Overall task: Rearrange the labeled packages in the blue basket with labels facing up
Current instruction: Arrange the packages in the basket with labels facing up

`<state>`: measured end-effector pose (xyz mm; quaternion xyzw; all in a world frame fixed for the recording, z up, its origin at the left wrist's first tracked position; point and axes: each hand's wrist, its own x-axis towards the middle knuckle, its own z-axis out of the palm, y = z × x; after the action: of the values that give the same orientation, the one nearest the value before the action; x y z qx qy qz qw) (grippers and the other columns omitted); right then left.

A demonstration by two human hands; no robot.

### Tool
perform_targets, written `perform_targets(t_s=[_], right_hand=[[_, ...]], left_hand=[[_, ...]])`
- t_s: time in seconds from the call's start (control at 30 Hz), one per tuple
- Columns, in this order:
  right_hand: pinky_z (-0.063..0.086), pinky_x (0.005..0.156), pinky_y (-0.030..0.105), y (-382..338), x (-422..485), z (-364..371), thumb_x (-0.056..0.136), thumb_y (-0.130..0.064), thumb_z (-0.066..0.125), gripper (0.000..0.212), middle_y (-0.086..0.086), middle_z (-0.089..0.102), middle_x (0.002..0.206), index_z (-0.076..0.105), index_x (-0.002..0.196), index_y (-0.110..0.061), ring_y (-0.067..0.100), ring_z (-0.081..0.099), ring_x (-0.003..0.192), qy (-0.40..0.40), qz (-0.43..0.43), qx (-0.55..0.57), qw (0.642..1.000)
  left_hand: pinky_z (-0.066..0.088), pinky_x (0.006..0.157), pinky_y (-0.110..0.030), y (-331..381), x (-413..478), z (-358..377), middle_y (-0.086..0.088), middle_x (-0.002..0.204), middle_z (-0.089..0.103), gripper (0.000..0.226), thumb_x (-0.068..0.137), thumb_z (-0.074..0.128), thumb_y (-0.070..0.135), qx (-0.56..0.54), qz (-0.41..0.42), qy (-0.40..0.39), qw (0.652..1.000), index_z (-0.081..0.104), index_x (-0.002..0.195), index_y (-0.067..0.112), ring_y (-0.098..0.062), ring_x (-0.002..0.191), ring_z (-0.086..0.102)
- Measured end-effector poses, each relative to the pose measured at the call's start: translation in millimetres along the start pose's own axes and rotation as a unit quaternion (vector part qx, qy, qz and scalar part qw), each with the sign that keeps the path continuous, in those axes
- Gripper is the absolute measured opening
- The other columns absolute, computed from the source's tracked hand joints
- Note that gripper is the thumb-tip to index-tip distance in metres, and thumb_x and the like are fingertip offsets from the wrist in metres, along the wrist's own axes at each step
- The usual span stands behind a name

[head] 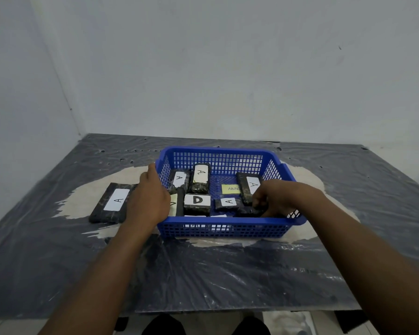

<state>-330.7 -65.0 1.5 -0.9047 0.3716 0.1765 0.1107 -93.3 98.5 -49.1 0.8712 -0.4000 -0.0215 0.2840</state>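
Packages with white labels lay in the blue basket (224, 152) near the worktop's (203, 274) far edge. Inside its near right corner, the right hand (275, 198) curled its fingers around a dark package (248, 211). The left hand (150, 198) lay flat against the basket's left wall, beside another package (111, 201) lying outside

A black package on the counter (58, 250), left of the blue basket (228, 229), carries a white label (116, 199) reading "A". Inside the basket, white labels reading "A" sit on the back-left package (178, 179), the taller package beside it (200, 174), the package at the right wall (253, 184) and a small package near the front (228, 202). A front package's label (197, 199) reads "D". A yellow slip (230, 189) on the basket floor shows "ABNO", its remainder hidden.
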Motion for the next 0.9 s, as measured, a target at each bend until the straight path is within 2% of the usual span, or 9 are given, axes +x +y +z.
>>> perform_targets(t_s=[0.13, 0.2, 0.27, 0.33, 0.43, 0.6, 0.73, 0.8, 0.9], right_hand=[[0.051, 0.073, 0.026, 11.4, -11.6, -5.3, 0.070, -0.038, 0.088, 0.034, -0.010, 0.066, 0.098, 0.061, 0.090, -0.034, 0.012, 0.061, 0.090, 0.099, -0.028, 0.042, 0.994], [0.042, 0.064, 0.021, 13.9, -17.0, 1.5, 0.066, -0.042, 0.087, 0.038, -0.018, 0.062, 0.091, 0.053, 0.082, -0.038, 0.004, 0.057, 0.084, 0.185, -0.075, 0.054, 0.978], [0.034, 0.060, 0.016, 12.3, -22.9, 13.4, 0.066, -0.040, 0.085, 0.039, -0.024, 0.057, 0.085, 0.050, 0.081, -0.038, -0.004, 0.053, 0.081, 0.282, -0.134, 0.079, 0.947], [0.031, 0.059, 0.011, 9.3, -28.7, 25.2, 0.067, -0.033, 0.085, 0.041, -0.023, 0.053, 0.084, 0.049, 0.086, -0.037, -0.003, 0.050, 0.080, 0.367, -0.177, 0.081, 0.909], [0.034, 0.058, 0.013, 5.3, -33.8, 36.7, 0.069, -0.031, 0.084, 0.038, -0.015, 0.054, 0.087, 0.053, 0.089, -0.027, 0.008, 0.047, 0.080, 0.453, -0.212, 0.041, 0.865], [0.044, 0.086, 0.019, 16.2, -38.4, 30.0, 0.073, -0.056, 0.078, 0.056, -0.019, 0.055, 0.120, 0.055, 0.119, -0.034, 0.007, 0.048, 0.108, 0.368, -0.207, 0.104, 0.901], [0.045, 0.084, 0.006, 30.8, -41.0, 22.7, 0.073, -0.067, 0.074, 0.072, -0.032, 0.057, 0.125, 0.050, 0.138, -0.045, -0.011, 0.052, 0.115, 0.247, -0.194, 0.216, 0.925], [0.046, 0.081, 0.005, 32.3, -40.7, 21.7, 0.072, -0.061, 0.079, 0.069, -0.033, 0.059, 0.120, 0.054, 0.134, -0.044, -0.012, 0.054, 0.111, 0.267, -0.193, 0.206, 0.921], [0.045, 0.084, 0.009, 30.4, -39.3, 23.7, 0.070, -0.054, 0.084, 0.069, -0.027, 0.061, 0.121, 0.057, 0.132, -0.040, -0.007, 0.056, 0.110, 0.302, -0.188, 0.193, 0.914]], left_hand=[[0.010, 0.119, -0.056, 12.8, -4.1, -8.9, -0.010, 0.152, 0.037, 0.064, 0.095, 0.055, 0.038, 0.146, 0.123, 0.107, 0.976, 0.032, 0.150, 0.017, -0.032, 0.141, 0.033], [0.026, 0.116, -0.053, 29.8, -8.5, -10.7, -0.002, 0.135, 0.059, 0.058, 0.092, 0.054, 0.052, 0.082, 0.221, 0.097, 0.967, 0.051, 0.140, 0.021, -0.024, 0.127, 0.052], [0.048, 0.099, -0.038, 52.9, -17.6, -11.1, 0.009, 0.119, 0.068, 0.067, 0.083, 0.048, 0.074, -0.061, 0.230, -0.060, 0.969, 0.062, 0.131, 0.029, -0.013, 0.108, 0.063], [0.052, 0.085, -0.027, 71.2, -25.6, -3.2, 0.014, 0.115, 0.070, 0.074, 0.071, 0.049, 0.087, -0.104, 0.227, -0.191, 0.949, 0.062, 0.126, 0.038, -0.007, 0.102, 0.065], [0.056, 0.075, -0.027, 84.9, -26.0, 9.3, 0.013, 0.099, 0.075, 0.066, 0.066, 0.061, 0.082, -0.108, 0.261, -0.216, 0.935, 0.069, 0.115, 0.039, 0.000, 0.086, 0.067], [0.042, 0.074, 0.002, 77.5, -24.5, 15.1, 0.046, 0.092, 0.062, 0.058, 0.070, 0.075, 0.064, -0.199, 0.295, -0.171, 0.919, 0.058, 0.122, 0.046, 0.023, 0.094, 0.057], [0.037, 0.082, 0.004, 73.0, -21.8, 17.1, 0.031, 0.111, 0.061, 0.069, 0.070, 0.081, 0.054, -0.193, 0.321, -0.138, 0.917, 0.057, 0.133, 0.039, 0.022, 0.102, 0.052], [0.038, 0.086, 0.000, 75.9, -21.0, 14.7, 0.026, 0.116, 0.059, 0.071, 0.070, 0.081, 0.055, -0.166, 0.337, -0.142, 0.916, 0.055, 0.134, 0.038, 0.014, 0.103, 0.053], [0.049, 0.093, -0.027, 83.5, -16.2, 8.6, 0.017, 0.118, 0.062, 0.071, 0.069, 0.077, 0.062, -0.109, 0.368, -0.121, 0.916, 0.059, 0.131, 0.032, -0.002, 0.105, 0.057]])
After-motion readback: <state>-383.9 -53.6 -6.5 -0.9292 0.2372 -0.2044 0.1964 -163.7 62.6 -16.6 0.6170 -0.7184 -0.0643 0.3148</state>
